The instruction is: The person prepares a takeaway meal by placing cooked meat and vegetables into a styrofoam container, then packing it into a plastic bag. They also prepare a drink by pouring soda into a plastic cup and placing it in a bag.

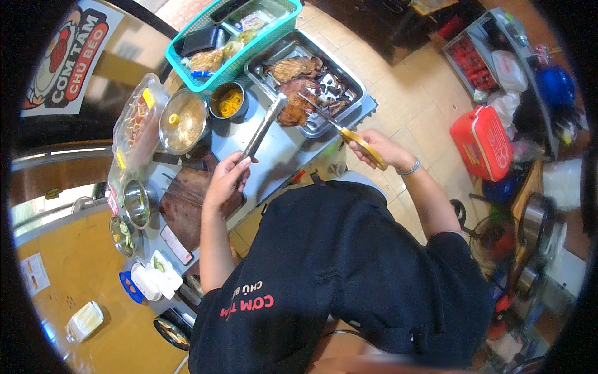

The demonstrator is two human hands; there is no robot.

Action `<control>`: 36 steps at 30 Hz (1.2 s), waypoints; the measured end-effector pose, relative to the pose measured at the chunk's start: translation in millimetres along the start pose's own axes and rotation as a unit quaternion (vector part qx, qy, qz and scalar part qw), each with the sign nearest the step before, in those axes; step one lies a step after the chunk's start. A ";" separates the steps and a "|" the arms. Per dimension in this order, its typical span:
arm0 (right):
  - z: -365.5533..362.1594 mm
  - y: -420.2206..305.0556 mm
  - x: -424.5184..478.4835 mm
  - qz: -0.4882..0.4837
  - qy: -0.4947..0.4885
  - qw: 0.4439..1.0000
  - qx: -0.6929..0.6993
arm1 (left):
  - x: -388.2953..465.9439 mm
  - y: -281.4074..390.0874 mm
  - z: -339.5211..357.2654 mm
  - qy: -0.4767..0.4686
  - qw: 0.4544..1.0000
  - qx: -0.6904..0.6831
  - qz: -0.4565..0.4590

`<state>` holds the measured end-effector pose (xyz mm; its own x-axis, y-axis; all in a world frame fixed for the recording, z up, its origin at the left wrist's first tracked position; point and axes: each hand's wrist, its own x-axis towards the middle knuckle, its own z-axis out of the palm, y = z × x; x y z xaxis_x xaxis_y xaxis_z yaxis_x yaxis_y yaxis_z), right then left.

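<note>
My left hand [227,180] grips a pair of metal tongs [263,130], whose tips reach to the edge of a browned piece of grilled meat [295,96]. In my right hand [380,148] is a pair of scissors [363,146] with yellow handles. Its blades are apart and point over the same meat; whether they touch it I cannot tell. The meat lies in a rectangular metal tray [362,97]. Another grilled piece [294,68] rests behind it, and dark, smaller pieces [337,96] are at the tray's right side.
A turquoise plastic basket [232,71] stands against the tray's far left. Nearby are a bowl of yellow strips [230,102] and a glass-lidded pot [184,122]. A brown cutting board [182,205] and a phone [176,245] lie left of me. A red cooler [481,142] stands on the right.
</note>
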<state>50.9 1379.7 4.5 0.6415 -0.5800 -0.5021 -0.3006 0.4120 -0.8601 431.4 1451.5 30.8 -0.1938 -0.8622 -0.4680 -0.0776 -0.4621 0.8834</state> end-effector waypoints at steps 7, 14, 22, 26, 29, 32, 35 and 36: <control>26.0 27.3 12.6 -0.135 0.023 0.982 0.131 | -0.1 -17.0 24.1 0.016 0.995 -0.095 -0.006; -4.4 -8.9 6.9 0.012 -0.061 0.998 -0.020 | -12.3 10.2 8.7 0.051 0.998 -0.022 -0.005; -24.9 10.2 7.7 -0.147 -0.087 0.980 -0.097 | -5.3 18.0 23.3 0.078 0.996 -0.049 0.006; -30.5 -0.2 13.8 -0.175 -0.050 0.966 -0.185 | -5.5 18.7 35.7 0.072 0.996 -0.052 -0.002; -36.2 -16.4 25.3 -0.068 -0.074 0.974 -0.203 | -10.8 21.6 52.1 0.086 0.995 -0.055 -0.009; -31.4 -49.6 28.2 0.009 -0.131 0.976 -0.176 | -23.2 8.9 58.4 0.143 0.986 -0.080 0.008; -24.6 -36.3 49.3 -0.005 -0.193 0.971 -0.138 | -47.0 -9.7 66.5 0.208 0.971 -0.111 0.045; -18.6 -34.9 55.1 -0.059 -0.219 0.960 -0.163 | -58.9 -17.1 66.1 0.233 0.963 -0.125 0.049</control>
<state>83.6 1320.4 5.2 0.8985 -0.2277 -0.3752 -0.3669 0.0793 -0.9269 379.5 1523.9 44.8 0.2772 -0.8770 -0.3925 0.1673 -0.3582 0.9185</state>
